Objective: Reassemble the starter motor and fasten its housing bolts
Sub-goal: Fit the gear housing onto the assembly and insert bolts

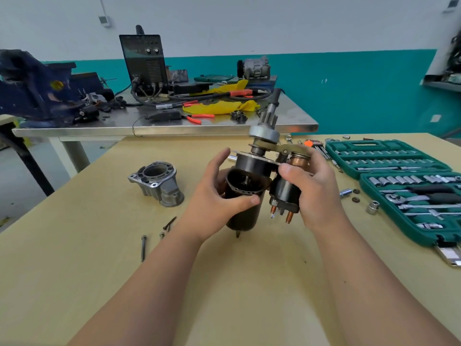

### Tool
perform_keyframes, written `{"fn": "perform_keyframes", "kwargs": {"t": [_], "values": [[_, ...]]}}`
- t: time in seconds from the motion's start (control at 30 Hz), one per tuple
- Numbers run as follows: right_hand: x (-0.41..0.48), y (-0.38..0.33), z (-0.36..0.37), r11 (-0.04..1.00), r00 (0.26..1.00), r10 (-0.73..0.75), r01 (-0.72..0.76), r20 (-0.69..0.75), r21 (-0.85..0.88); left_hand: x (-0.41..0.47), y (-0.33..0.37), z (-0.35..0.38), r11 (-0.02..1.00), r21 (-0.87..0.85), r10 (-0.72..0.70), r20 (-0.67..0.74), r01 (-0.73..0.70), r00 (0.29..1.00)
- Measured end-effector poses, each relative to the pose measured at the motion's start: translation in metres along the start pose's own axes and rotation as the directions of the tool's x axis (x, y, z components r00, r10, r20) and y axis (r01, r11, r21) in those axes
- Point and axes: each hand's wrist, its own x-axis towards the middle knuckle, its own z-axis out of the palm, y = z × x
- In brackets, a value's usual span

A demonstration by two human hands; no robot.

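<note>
Left hand (215, 194) curls round the black motor casing (245, 214), right hand (317, 188) grips the solenoid (284, 194)

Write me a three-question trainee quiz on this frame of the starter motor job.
1. True or false: the aluminium nose housing is already fitted on the motor casing.
2. What does the right hand hold? A) the solenoid B) a ratchet C) pliers
3. Fill in: the open socket set lies on the person's ____ side.

Key: 1 false, it stands apart on the table; 2 A; 3 right.
</note>
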Motion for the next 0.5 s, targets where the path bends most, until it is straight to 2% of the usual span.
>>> {"fn": "perform_keyframes", "kwargs": {"t": [0.1, 0.3, 0.5], "values": [[-0.002, -0.004, 0.0, 0.989, 0.995, -0.081, 0.088, 0.056, -0.118, 0.0, 0.001, -0.005, 1.0, -0.016, -0.011, 0.009, 0.011, 1.0], [-0.003, -0.008, 0.008, 0.938, 0.973, -0.22, 0.232, 0.073, -0.257, 0.002, 0.005, -0.012, 0.997, -0.049, -0.059, 0.099, 0.064, 0.993], [0.006, -0.011, 0.019, 0.92, 0.966, -0.23, 0.257, 0.121, -0.297, 0.002, 0.008, -0.018, 0.998, -0.044, -0.04, 0.135, 0.046, 0.99]]}}
